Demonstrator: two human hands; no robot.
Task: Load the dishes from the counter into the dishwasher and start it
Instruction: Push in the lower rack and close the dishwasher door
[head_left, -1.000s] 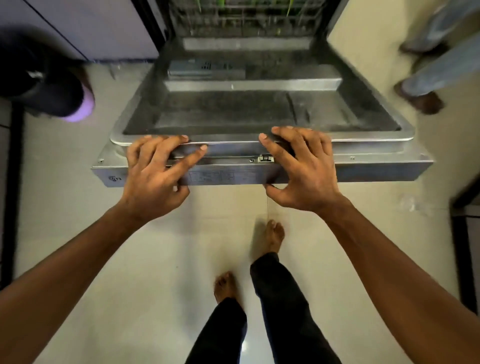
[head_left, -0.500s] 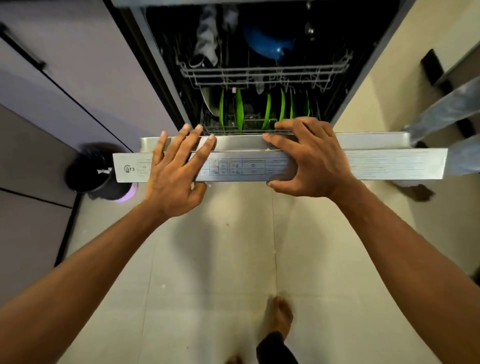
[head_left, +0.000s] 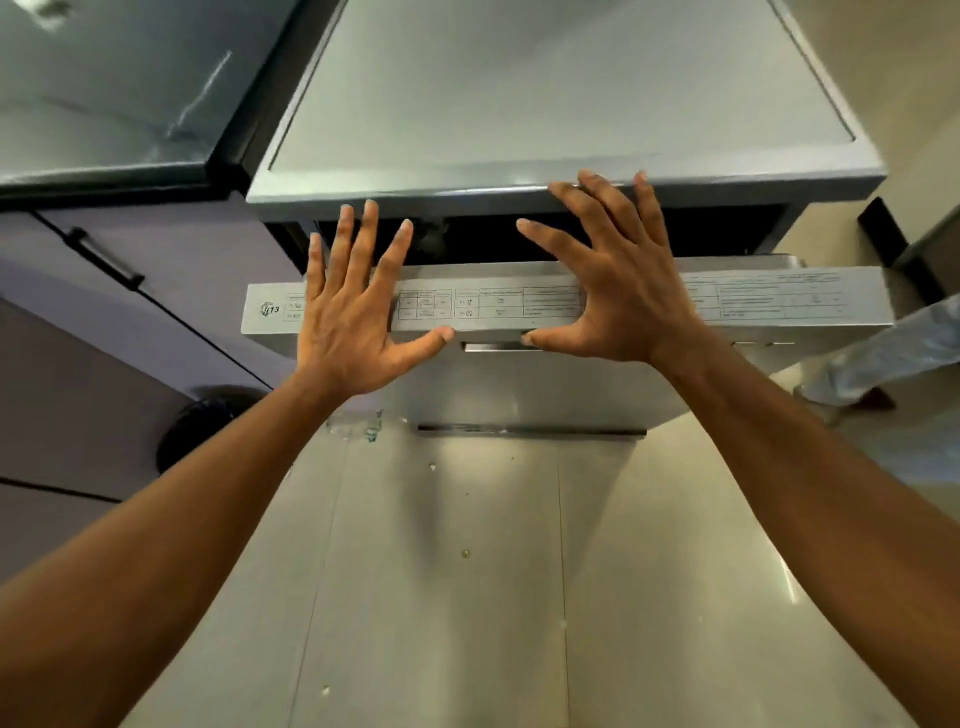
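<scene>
The steel dishwasher door (head_left: 519, 384) is nearly upright, with only a narrow dark gap left below the machine's grey top panel (head_left: 545, 93). Its top edge carries a printed label strip (head_left: 498, 304). My left hand (head_left: 358, 322) lies flat on that edge, fingers straight and spread. My right hand (head_left: 618, 291) presses the same edge further right, fingers spread over the gap and thumb under the strip. The racks and dishes inside are hidden.
A dark glossy counter (head_left: 104, 104) and lilac cabinet fronts with a black handle (head_left: 104, 260) stand to the left. A dark round bin (head_left: 202, 421) sits on the floor by the cabinet. Another person's leg (head_left: 883, 358) is at the right.
The door has swung up from lying flat to almost closed. The racks with green plates are no longer visible. Both hands stayed on its top edge and straightened out.
</scene>
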